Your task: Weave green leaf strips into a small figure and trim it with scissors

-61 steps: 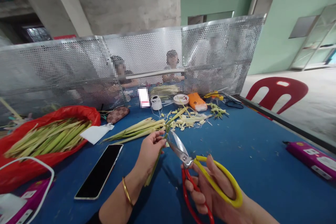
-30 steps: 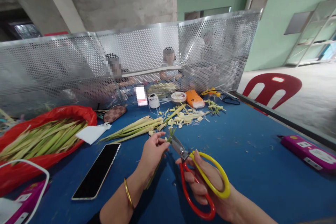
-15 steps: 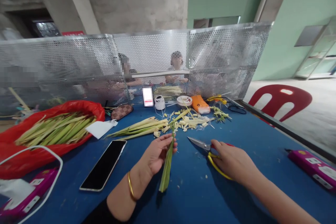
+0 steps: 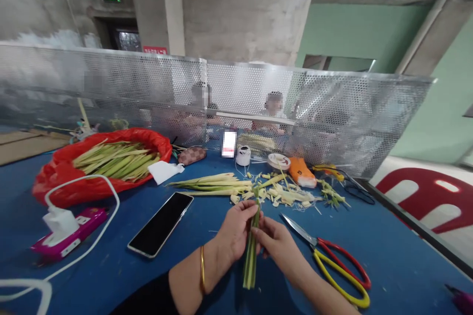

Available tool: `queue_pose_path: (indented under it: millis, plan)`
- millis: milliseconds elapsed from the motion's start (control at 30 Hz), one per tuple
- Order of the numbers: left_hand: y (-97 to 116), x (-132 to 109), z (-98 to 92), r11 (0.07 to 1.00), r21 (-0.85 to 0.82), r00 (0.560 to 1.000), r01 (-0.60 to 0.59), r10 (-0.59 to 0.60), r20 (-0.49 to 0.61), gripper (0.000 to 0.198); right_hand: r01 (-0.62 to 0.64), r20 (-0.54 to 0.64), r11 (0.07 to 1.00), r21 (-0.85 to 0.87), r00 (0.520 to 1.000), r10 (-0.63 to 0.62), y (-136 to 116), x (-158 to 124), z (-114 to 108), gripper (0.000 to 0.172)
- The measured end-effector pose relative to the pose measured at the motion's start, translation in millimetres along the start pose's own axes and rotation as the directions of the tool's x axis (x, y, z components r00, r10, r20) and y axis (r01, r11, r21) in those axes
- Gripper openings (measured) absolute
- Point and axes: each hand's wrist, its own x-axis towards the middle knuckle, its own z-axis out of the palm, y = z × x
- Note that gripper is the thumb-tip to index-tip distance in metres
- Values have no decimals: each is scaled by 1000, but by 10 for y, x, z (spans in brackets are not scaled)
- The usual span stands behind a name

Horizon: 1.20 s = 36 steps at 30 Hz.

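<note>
A narrow bundle of green leaf strips (image 4: 250, 261) is pinched near its top by my left hand (image 4: 236, 229), with its cut ends pointing toward me. My right hand (image 4: 277, 246) closes on the same bundle from the right, thumb and fingers on the strips just below the left hand's grip. Beside my right hand, scissors (image 4: 314, 242) with one red and one yellow handle lie on the blue table. Behind the bundle are pale leaf strips (image 4: 214, 184) and a heap of cut scraps (image 4: 284, 194).
A phone (image 4: 160, 226) lies left of my hands. Farther left are a red bag (image 4: 55, 179) of leaves and a purple power strip (image 4: 86, 224). A thread spool (image 4: 243, 156), tape roll (image 4: 278, 161) and orange packet (image 4: 301, 172) stand before the perforated metal screen (image 4: 325, 118).
My right hand has let go of the scissors, leaving them on the table, and moved left onto the leaf bundle. My left hand keeps its hold. The camera view has swung left.
</note>
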Motion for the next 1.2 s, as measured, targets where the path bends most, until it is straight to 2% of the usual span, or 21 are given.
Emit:
queue_pose_path:
  millis: [67, 133, 233, 300, 333, 367, 400, 467, 500, 567, 667, 733, 800, 867, 933, 967, 1033, 1200]
  plan:
    - [-26, 26, -17, 979, 176, 991, -103, 116, -63, 6, -48, 28, 993, 109, 999, 45, 5, -33, -25, 34]
    - [-30, 41, -38, 898, 379, 965, -225, 259, -39, 22, -111, 33, 967, 231, 994, 106, -39, -102, -99, 35]
    - [-7, 35, -80, 678, 623, 912, -390, 376, 162, 54, -204, 35, 897, 392, 978, 207, -129, -182, -186, 33]
    - [11, 30, -106, 547, 693, 873, -469, 405, 272, 63, -245, 48, 852, 463, 967, 252, -172, -203, -205, 32]
    - [16, 32, -115, 528, 698, 869, -483, 386, 309, 62, -265, 63, 830, 491, 961, 270, -187, -208, -208, 32]
    - [18, 37, -121, 556, 686, 881, -470, 338, 330, 58, -285, 80, 806, 519, 955, 287, -200, -212, -212, 31]
    - [18, 43, -124, 624, 657, 905, -423, 252, 343, 53, -309, 97, 778, 547, 947, 308, -211, -215, -219, 31]
    - [16, 49, -120, 804, 550, 938, -225, 26, 346, 45, -369, 137, 712, 598, 922, 363, -229, -219, -246, 30]
    - [15, 46, -114, 868, 482, 933, -118, -69, 352, 44, -388, 153, 681, 621, 912, 380, -237, -219, -265, 29]
    - [17, 23, -100, 921, 389, 918, -2, -152, 365, 41, -399, 182, 650, 647, 908, 376, -249, -212, -312, 28]
    - [23, -36, -85, 912, 411, 928, -17, -139, 347, 33, -334, 184, 705, 626, 941, 282, -249, -175, -385, 33]
    - [21, -72, -82, 902, 431, 931, -8, -150, 332, 36, -220, 92, 823, 523, 975, 202, -235, -138, -428, 37]
    - [7, -93, -81, 902, 430, 945, 40, -174, 276, 40, -32, -66, 948, 315, 996, 56, -205, -100, -461, 37]
    - [-21, -97, -77, 896, 432, 960, 104, -204, 192, 41, 159, -206, 986, 46, 968, -146, -160, -73, -479, 32]
    - [-66, -90, -69, 882, 445, 962, 158, -239, 132, 38, 278, -280, 946, -168, 907, -316, -106, -60, -479, 27]
    - [-93, -84, -65, 873, 457, 960, 170, -252, 124, 36, 300, -305, 926, -229, 881, -361, -79, -57, -474, 25]
    - [-147, -76, -58, 854, 491, 956, 169, -263, 127, 30, 295, -327, 916, -273, 867, -376, -38, -52, -459, 21]
    - [-195, -89, -54, 849, 502, 937, 166, -295, 189, 30, 252, -320, 952, -175, 899, -297, -40, -30, -441, 27]
